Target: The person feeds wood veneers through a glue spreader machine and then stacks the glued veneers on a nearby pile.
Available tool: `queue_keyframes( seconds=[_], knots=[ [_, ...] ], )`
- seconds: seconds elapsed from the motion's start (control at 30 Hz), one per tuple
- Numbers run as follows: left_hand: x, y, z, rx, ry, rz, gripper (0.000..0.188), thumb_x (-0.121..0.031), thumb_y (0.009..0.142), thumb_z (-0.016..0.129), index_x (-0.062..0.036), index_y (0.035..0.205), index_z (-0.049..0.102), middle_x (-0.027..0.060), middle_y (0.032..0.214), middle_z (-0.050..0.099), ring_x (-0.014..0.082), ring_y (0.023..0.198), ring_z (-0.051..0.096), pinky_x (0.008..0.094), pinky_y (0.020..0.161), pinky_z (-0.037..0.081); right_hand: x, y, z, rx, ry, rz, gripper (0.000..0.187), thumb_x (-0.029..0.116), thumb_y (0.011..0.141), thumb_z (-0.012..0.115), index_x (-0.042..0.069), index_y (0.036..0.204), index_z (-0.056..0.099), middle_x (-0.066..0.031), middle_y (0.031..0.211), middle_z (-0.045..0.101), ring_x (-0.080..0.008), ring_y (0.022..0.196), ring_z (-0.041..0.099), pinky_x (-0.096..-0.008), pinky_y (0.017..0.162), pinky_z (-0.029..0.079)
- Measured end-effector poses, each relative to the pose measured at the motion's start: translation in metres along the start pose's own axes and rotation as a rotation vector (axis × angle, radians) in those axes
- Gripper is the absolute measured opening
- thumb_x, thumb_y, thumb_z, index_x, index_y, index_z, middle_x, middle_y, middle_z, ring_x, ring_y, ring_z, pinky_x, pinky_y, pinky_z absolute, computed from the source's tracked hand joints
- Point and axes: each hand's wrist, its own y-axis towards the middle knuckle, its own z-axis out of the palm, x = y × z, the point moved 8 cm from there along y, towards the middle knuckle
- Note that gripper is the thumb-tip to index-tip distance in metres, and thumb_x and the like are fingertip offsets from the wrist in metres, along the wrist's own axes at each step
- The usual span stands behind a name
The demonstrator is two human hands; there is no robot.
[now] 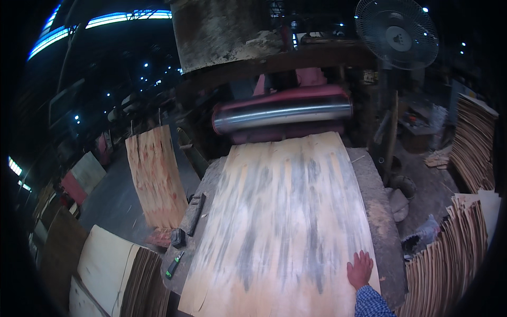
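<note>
A large pale wood veneer sheet [285, 211] with grey streaks lies lengthwise before me, its far edge close to the machine's rollers. Flat on the sheet near its right edge rests my right hand [360, 268], fingers stretched out and holding nothing. A checked blue sleeve covers that wrist. My left hand does not show. Beyond the sheet, a shiny metal roller [285, 112] runs crosswise, with red-pink colour along its upper and lower sides. Beneath the sheet is a worn, dusty table [376, 206], visible along both sides.
A green-and-black utility knife [174, 266] lies on the table's left edge, near a dark block [178, 239]. Veneer stacks [449, 259] stand at the right, others [113, 269] at the left. One streaked sheet [156, 177] leans left of the machine. A fan [398, 38] stands at upper right.
</note>
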Motion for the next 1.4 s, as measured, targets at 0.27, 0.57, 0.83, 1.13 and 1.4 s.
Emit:
queue_keyframes(
  seconds=[0.27, 0.57, 0.83, 1.13, 1.4],
  knots=[
    [-0.005, -0.017, 0.001, -0.048, 0.042, 0.021, 0.022, -0.030, 0.098, 0.051, -0.0108, 0.087, 0.053, 0.0020, 0.066, 0.050, 0.0149, 0.055, 0.051, 0.0293, 0.049, 0.048, 0.006, -0.003, 0.001, 0.010, -0.008, 0.005, 0.054, 0.028, 0.086, 0.065, 0.002, 0.131, 0.053, -0.0193, 0.144, 0.044, -0.0387, 0.138, 0.031, -0.0532, 0.114, 0.020],
    [-0.008, -0.013, 0.006, -0.015, 0.012, 0.037, 0.023, -0.028, 0.097, 0.053, -0.0115, 0.080, 0.053, 0.0018, 0.062, 0.049, 0.0153, 0.053, 0.051, 0.0313, 0.049, 0.051, 0.002, -0.003, 0.005, -0.004, -0.042, -0.018, 0.052, 0.026, 0.087, 0.063, 0.001, 0.131, 0.052, -0.0191, 0.144, 0.043, -0.0388, 0.139, 0.031, -0.0532, 0.114, 0.020],
    [-0.007, -0.013, 0.009, -0.025, 0.003, 0.003, 0.020, -0.030, 0.097, 0.053, -0.0105, 0.092, 0.054, 0.0047, 0.072, 0.055, 0.0171, 0.062, 0.056, 0.0317, 0.054, 0.053, 0.002, -0.002, 0.004, -0.023, -0.058, -0.027, 0.052, 0.026, 0.087, 0.063, 0.001, 0.131, 0.052, -0.0197, 0.143, 0.044, -0.0396, 0.138, 0.032, -0.0532, 0.114, 0.021],
    [-0.005, -0.004, -0.002, 0.015, 0.041, -0.014, 0.020, -0.029, 0.098, 0.053, -0.0092, 0.095, 0.055, 0.0063, 0.076, 0.059, 0.0174, 0.064, 0.059, 0.0312, 0.054, 0.052, 0.007, -0.005, 0.003, -0.014, -0.078, -0.024, 0.052, 0.026, 0.088, 0.062, -0.001, 0.131, 0.051, -0.0212, 0.143, 0.044, -0.0402, 0.138, 0.032, -0.0533, 0.114, 0.021],
    [0.005, 0.011, -0.002, 0.222, 0.028, -0.093, 0.028, -0.029, 0.100, 0.050, -0.0030, 0.108, 0.058, 0.0123, 0.092, 0.068, 0.0198, 0.078, 0.068, 0.0293, 0.056, 0.054, 0.042, -0.039, 0.019, -0.005, -0.038, -0.070, 0.057, 0.024, 0.087, 0.063, -0.005, 0.133, 0.048, -0.0254, 0.144, 0.040, -0.0417, 0.138, 0.031, -0.0530, 0.113, 0.024]
  ],
)
